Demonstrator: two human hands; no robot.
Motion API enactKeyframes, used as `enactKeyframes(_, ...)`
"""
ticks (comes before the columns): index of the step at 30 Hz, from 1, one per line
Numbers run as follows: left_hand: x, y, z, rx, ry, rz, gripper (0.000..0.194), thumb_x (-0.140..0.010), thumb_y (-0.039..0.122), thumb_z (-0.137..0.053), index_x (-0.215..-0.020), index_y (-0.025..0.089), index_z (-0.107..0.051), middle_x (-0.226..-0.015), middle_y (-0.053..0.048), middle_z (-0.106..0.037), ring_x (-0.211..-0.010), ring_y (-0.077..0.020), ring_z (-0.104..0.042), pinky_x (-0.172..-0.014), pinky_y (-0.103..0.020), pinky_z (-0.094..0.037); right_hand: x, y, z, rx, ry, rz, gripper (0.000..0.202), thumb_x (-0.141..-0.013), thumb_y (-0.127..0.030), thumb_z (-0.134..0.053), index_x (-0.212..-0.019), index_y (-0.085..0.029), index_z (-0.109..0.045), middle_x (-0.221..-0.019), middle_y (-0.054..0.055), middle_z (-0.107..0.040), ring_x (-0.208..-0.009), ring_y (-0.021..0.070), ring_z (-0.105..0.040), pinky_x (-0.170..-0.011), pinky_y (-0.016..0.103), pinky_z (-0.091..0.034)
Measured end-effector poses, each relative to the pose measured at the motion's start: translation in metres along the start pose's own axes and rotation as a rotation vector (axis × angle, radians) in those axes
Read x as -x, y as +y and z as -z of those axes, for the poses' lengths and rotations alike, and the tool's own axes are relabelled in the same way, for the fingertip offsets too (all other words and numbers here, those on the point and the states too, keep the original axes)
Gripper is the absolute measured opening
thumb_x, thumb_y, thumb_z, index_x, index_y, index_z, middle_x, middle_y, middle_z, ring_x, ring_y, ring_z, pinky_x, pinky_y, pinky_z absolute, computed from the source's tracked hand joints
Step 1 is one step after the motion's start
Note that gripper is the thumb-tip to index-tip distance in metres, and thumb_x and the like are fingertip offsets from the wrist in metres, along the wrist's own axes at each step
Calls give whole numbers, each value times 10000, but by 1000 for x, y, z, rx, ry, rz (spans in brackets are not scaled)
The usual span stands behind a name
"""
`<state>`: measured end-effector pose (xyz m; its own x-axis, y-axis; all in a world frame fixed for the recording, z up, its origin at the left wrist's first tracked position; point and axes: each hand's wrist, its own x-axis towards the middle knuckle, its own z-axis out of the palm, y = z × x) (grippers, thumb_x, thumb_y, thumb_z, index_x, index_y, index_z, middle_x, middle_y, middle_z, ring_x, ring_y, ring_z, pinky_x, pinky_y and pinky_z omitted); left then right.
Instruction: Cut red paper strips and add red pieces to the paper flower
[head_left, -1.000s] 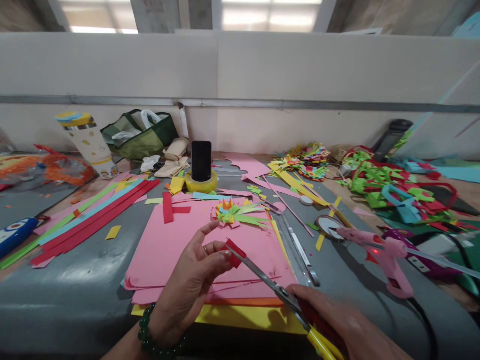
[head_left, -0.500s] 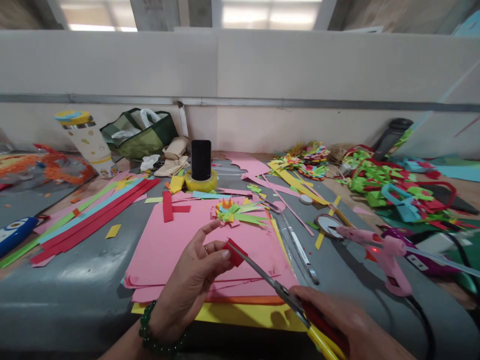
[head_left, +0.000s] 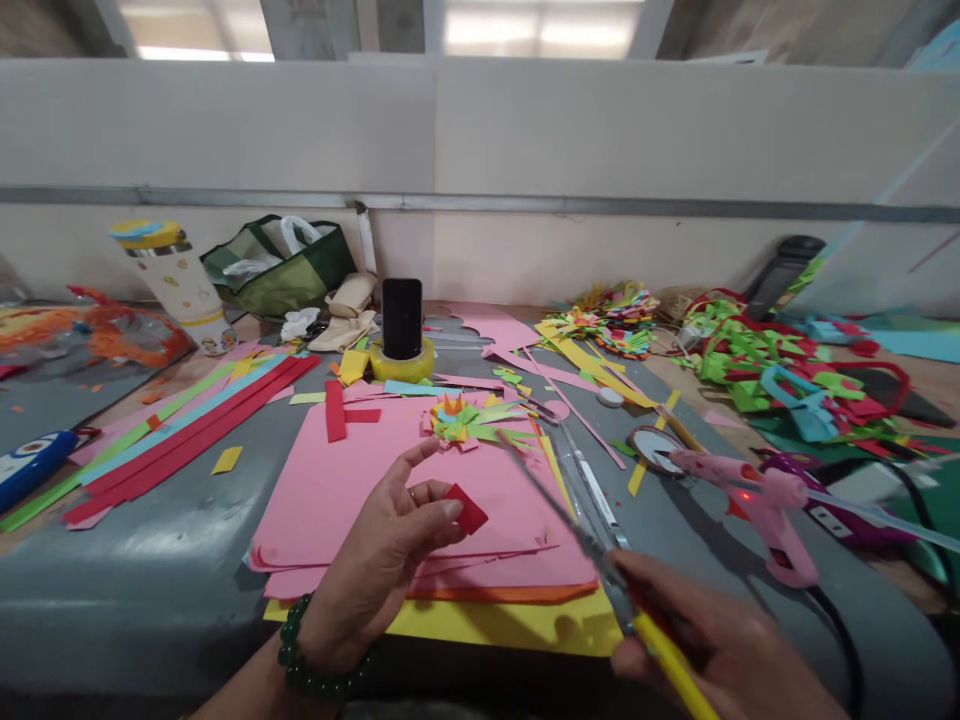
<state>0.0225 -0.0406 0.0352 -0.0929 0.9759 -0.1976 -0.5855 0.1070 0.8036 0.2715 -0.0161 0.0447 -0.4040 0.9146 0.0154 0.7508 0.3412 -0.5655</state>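
Observation:
My left hand (head_left: 397, 545) pinches a small red paper piece (head_left: 466, 510) between thumb and fingers, above a stack of pink paper sheets (head_left: 315, 490). Scissors (head_left: 600, 555) with yellow handles are held in my right hand (head_left: 697, 630), blurred, their blades pointing up and left, apart from the red piece. A many-coloured paper flower (head_left: 457, 420) lies at the back of the pink stack. Two red strips (head_left: 335, 412) rest at the stack's left back corner. Yellow paper (head_left: 510, 625) shows under the stack's front edge.
Long red strips (head_left: 195, 440) and other coloured strips lie at the left. A phone (head_left: 402, 318) stands in a yellow tape roll (head_left: 403, 362). On the right are a pink glue gun (head_left: 772, 510), a white-handled tool (head_left: 598, 495) and a heap of green paper pieces (head_left: 750, 350).
My right hand has moved the scissors away from the red piece, with the blade tips now higher and to the right. My left hand still holds the red piece in nearly the same place.

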Motion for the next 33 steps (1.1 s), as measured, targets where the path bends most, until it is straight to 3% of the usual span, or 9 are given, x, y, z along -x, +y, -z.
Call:
enactKeyframes(3, 0, 0, 1, -17, 7, -7, 655, -733, 105, -699, -1307, 184, -394, -789, 21, -575, -718, -112, -622, -653, -200, -502, -7, 29, 7, 175, 161, -164, 411, -799, -526, -485, -1070, -254, -630, -992, 77, -734, -842, 290, -693, -664, 342, -535)
enactKeyframes(8, 0, 3, 2, -94, -37, 25, 621, -744, 135, -658, -1303, 202, -398, -786, 30, -532, -681, -132, -632, -604, -222, -491, -26, 62, 14, 471, 100, -395, 453, -870, -479, -342, -1106, -179, -585, -919, 159, -715, -873, 340, -676, -688, 408, -486)
enactKeyframes(12, 1, 8, 4, -222, -60, 34, 663, -715, 177, -683, -1308, 227, -391, -811, 36, -522, -550, -87, -566, -540, -232, -467, -36, 72, 5, 590, 81, -381, 348, -876, -449, -362, -910, -196, -599, -807, 121, -710, -772, 316, -688, -620, 375, -466)
enactKeyframes(17, 3, 16, 12, -374, -31, -81, 638, -707, 227, -695, -1286, 234, -428, -784, 37, -522, -579, -87, -522, -502, -204, -428, -34, 78, -3, 732, 136, -273, 357, -869, -396, -421, -1110, -178, -568, -968, 155, -687, -784, 321, -682, -584, 381, -470)
enactKeyframes(20, 4, 18, 18, -402, 18, -125, 609, -695, 225, -702, -1255, 233, -465, -768, 38, -527, -591, -85, -504, -497, -191, -409, -32, 66, 1, 821, 168, -199, 319, -871, -374, -439, -1084, -197, -599, -962, 147, -680, -817, 329, -665, -613, 405, -478)
enactKeyframes(24, 5, 19, 24, -401, 24, -135, 587, -693, 227, -703, -1236, 221, -479, -756, 34, -527, -587, -82, -487, -489, -184, -400, -45, 26, 5, 785, 218, 17, 241, -878, -315, -464, -1021, -209, -627, -996, 114, -683, -964, 303, -616, -763, 410, -472)
enactKeyframes(29, 6, 19, 31, -420, -30, -115, 564, -702, 232, -701, -1222, 212, -485, -793, 17, -543, -599, -88, -499, -500, -196, -425, -93, -25, -16, 687, 123, 215, 267, -902, -223, -448, -1112, -143, -592, -1112, 125, -651, -1052, 261, -554, -875, 360, -427)
enactKeyframes(33, 9, 18, 37, -390, -68, -106, 576, -719, 236, -698, -1245, 220, -464, -817, 12, -547, -591, -80, -503, -510, -198, -428, -131, -35, -38, 698, 50, 264, 244, -862, -126, -472, -1069, -131, -603, -1054, 118, -670, -1034, 238, -561, -842, 311, -419)
